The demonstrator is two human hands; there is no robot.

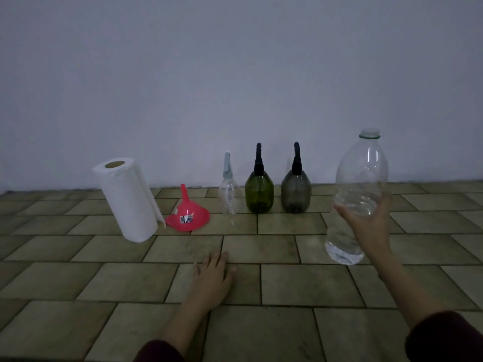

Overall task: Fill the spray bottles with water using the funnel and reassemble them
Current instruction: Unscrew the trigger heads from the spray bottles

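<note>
Spray bottles (pixel 259 190) stand capped; right hand (pixel 366 220) grips clear ribbed bottle (pixel 359 189); left hand (pixel 215 275) flat.

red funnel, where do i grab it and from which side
Pinch the narrow spout of the red funnel from above. It sits upside down on the tiled floor, wide rim flat, spout pointing up and leaning slightly left. The paper towel roll crowds its left, so the free left hand should probably come from the front.

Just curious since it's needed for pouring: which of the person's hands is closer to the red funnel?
Left. The left hand rests flat on the tiled floor just in front of the red funnel, slightly to its right. The right hand is far off to the right, holding the big clear water bottle.
</note>
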